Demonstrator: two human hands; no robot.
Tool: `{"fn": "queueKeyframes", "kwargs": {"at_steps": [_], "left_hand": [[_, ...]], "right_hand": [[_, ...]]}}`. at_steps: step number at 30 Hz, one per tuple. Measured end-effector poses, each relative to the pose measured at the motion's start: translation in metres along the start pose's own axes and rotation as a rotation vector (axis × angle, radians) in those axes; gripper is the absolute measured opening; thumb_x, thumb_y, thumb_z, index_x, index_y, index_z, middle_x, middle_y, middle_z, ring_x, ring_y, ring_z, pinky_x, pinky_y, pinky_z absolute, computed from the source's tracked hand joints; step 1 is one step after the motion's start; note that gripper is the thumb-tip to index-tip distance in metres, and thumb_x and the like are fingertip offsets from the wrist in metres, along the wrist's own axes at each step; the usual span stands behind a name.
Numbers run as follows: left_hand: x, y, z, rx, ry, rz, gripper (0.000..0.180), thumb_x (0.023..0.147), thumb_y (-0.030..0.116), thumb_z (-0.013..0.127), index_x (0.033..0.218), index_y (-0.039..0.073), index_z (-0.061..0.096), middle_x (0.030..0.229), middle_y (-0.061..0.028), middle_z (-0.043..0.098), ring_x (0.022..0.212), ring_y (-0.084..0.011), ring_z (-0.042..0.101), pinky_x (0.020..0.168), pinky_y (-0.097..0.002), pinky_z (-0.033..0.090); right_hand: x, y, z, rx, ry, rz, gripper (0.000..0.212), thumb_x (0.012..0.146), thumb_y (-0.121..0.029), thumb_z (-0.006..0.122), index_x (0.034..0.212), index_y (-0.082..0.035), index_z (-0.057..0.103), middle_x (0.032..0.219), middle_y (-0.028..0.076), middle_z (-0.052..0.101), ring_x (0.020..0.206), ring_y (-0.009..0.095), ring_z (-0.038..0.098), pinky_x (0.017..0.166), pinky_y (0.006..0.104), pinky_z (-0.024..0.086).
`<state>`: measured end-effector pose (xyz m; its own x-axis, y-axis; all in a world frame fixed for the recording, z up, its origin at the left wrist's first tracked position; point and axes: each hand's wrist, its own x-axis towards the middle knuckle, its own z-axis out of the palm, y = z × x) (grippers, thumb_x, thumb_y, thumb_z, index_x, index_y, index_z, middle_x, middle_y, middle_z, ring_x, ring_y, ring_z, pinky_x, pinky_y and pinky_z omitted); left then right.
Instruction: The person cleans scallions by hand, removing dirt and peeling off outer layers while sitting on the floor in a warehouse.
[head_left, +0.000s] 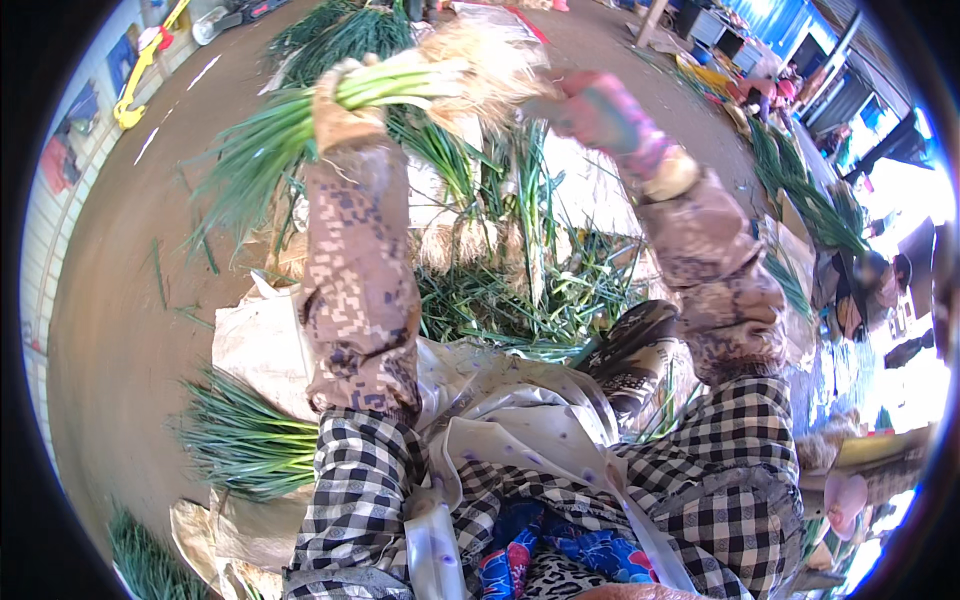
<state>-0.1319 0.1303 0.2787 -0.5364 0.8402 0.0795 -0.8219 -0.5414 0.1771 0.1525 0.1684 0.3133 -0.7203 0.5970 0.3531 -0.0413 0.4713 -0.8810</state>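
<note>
The left hand [345, 110] (in a tan glove) is wrapped tight around a long bunch of green onions with pale stringy roots [400, 85], held up at 12 o'clock. The right hand [600, 110], in a pink glove, is closed at the root end, at 1 o'clock. More loose green onion leaves [520, 300] lie on the brown dirt floor [120, 300] below.

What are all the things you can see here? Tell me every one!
Bunch of green onions: one, green with pale roots, held up in both hands.
Loose green onions: a heap, green, on the ground ahead.
Bundle of greens: one, dark green, lower left.
White sack: one, under the greens.
Yellow tool: one, upper left.
Another person: one, at right edge.
Left hand: tan glove, gripping the bunch.
Right hand: pink glove, at the roots.
</note>
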Motion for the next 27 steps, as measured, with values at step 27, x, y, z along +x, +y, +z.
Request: {"fn": "queueKeyframes", "kwargs": {"at_steps": [27], "left_hand": [[0.002,0.181,-0.073,-0.105,0.187,0.275,0.027,0.078,0.028,0.052,0.094,0.006,0.055,0.091,-0.0145,0.059,0.081,-0.0292,0.057,0.076,-0.0414,0.047]], "right_hand": [[0.146,-0.015,0.204,0.255,-0.535,0.299,0.068,0.073,-0.042,0.061,0.116,0.005,0.037,0.117,0.024,0.044,0.098,0.023,0.051,0.073,0.0286,0.046]]}}
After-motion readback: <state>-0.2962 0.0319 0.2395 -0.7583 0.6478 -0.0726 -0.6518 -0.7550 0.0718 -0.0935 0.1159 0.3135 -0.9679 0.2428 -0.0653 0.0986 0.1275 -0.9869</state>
